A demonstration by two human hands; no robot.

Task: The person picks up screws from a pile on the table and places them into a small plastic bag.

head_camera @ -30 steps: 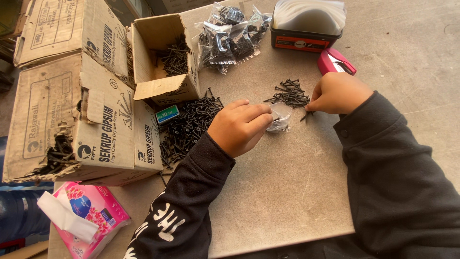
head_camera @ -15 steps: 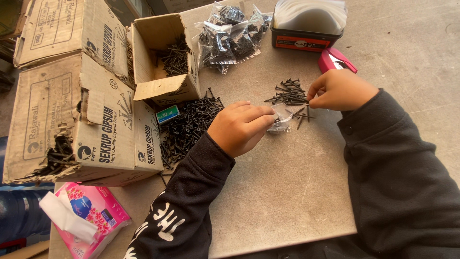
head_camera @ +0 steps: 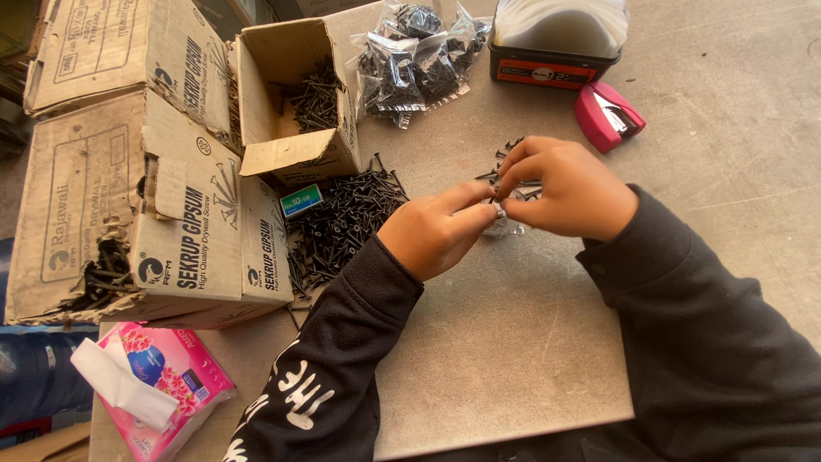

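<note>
Black-sleeved right hand (head_camera: pixel 569 190) now drawn in from the loose pile of black drywall screws (head_camera: pixel 510 162) to meet left hand (head_camera: pixel 436 229); both pinching what looks like a small clear plastic bag (head_camera: pixel 505 219), perhaps filling it. Beyond: open cardboard box (head_camera: pixel 295 154) holding screws, filled clear packets (head_camera: pixel 419 56), pink stapler (head_camera: pixel 607 115).

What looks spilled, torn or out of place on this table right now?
Black screws lie spilled in a loose heap on the table beside the small open box. The big cardboard carton is torn at its left corner, with screws poking out. Both hands, left and right, pinch a small clear bag.
</note>
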